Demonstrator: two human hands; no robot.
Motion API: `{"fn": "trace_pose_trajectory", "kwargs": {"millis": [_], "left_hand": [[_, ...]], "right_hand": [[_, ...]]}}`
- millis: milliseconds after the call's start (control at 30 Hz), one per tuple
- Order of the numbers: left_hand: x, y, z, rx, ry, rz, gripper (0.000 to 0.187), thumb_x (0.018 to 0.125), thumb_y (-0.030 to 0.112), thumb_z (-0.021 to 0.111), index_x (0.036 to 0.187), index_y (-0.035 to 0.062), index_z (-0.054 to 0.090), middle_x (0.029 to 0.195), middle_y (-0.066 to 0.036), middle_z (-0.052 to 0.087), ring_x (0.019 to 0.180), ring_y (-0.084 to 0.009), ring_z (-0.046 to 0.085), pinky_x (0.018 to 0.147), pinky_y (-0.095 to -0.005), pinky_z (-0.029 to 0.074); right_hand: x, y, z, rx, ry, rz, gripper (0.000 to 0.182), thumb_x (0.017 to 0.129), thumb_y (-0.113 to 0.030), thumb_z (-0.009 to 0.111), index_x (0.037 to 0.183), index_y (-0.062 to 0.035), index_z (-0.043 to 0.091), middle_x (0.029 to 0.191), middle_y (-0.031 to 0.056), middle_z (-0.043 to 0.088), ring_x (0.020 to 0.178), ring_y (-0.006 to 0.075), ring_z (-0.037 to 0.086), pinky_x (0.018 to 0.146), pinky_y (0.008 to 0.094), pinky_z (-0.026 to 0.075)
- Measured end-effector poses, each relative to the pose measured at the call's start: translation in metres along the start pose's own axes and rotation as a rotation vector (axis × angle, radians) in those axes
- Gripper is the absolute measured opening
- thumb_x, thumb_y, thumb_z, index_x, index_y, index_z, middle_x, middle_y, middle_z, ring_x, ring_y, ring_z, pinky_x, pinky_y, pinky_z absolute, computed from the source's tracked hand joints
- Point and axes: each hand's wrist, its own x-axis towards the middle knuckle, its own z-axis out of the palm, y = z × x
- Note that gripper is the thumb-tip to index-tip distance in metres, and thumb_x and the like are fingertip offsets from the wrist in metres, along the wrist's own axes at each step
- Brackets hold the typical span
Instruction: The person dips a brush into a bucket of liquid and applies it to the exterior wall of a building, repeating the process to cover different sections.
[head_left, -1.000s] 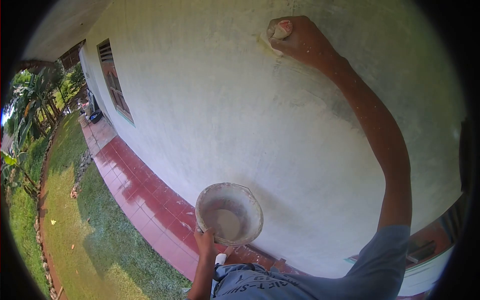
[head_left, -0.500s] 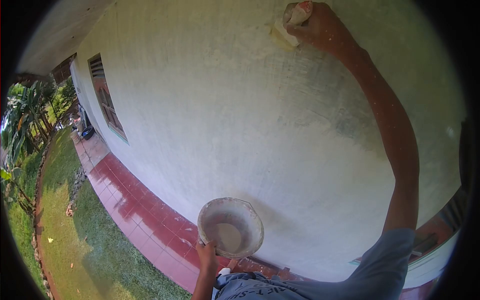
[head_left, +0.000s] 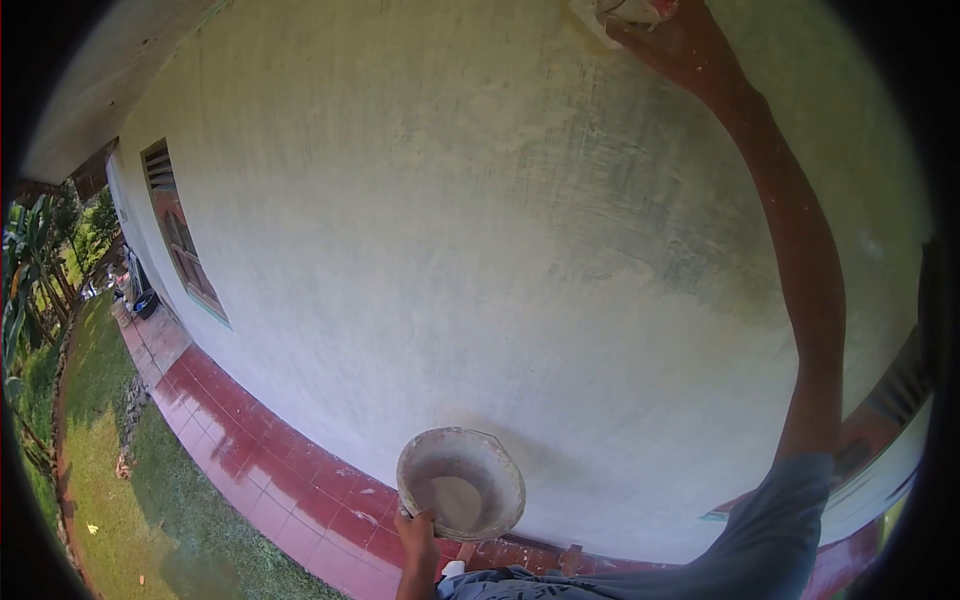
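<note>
My left hand grips the rim of a round, stained bucket, tilted so its inside shows. Pale liquid or paste lies at its bottom. High on the wall, at the top edge of the view, my right hand is closed round a whitish, partly red item pressed against the surface. That item is partly cut off, and I cannot make out exactly what it is. Below and left of this hand, the pale wall shows darker, streaky grey-green patches.
A red and pink tiled walkway runs along the wall's foot, with grass beside it. One shuttered window is at the left, another at the right. A dark basin stands at the far end, near plants.
The view has tilted upward and shifted, so the window and walkway sit lower and further left. My right hand appears higher and further right, its item still against the wall. The bucket remains held.
</note>
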Motion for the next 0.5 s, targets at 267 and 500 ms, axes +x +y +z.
{"fn": "trace_pose_trajectory", "kwargs": {"millis": [267, 500], "left_hand": [[0.005, 0.007, -0.007, 0.001, -0.018, -0.025, 0.043, 0.071, -0.009, 0.057, 0.114, -0.0052, 0.062, 0.094, -0.009, 0.064, 0.078, -0.0188, 0.061, 0.065, -0.0302, 0.048], [0.014, 0.001, -0.009, -0.010, -0.052, -0.004, 0.045, 0.072, -0.008, 0.058, 0.117, -0.0048, 0.061, 0.096, -0.010, 0.065, 0.080, -0.0203, 0.065, 0.066, -0.0312, 0.051]], "right_hand": [[-0.092, -0.115, 0.035, 0.109, -0.971, 0.199, 0.016, 0.082, -0.011, 0.074, 0.096, -0.0093, 0.068, 0.090, 0.0058, 0.071, 0.084, 0.0235, 0.069, 0.078, 0.0382, 0.056], [0.004, -0.012, -0.029, -0.376, -0.087, -0.058, 0.025, 0.088, -0.015, 0.079, 0.109, -0.0054, 0.069, 0.105, 0.0071, 0.074, 0.099, 0.0189, 0.070, 0.088, 0.0321, 0.056]]}}
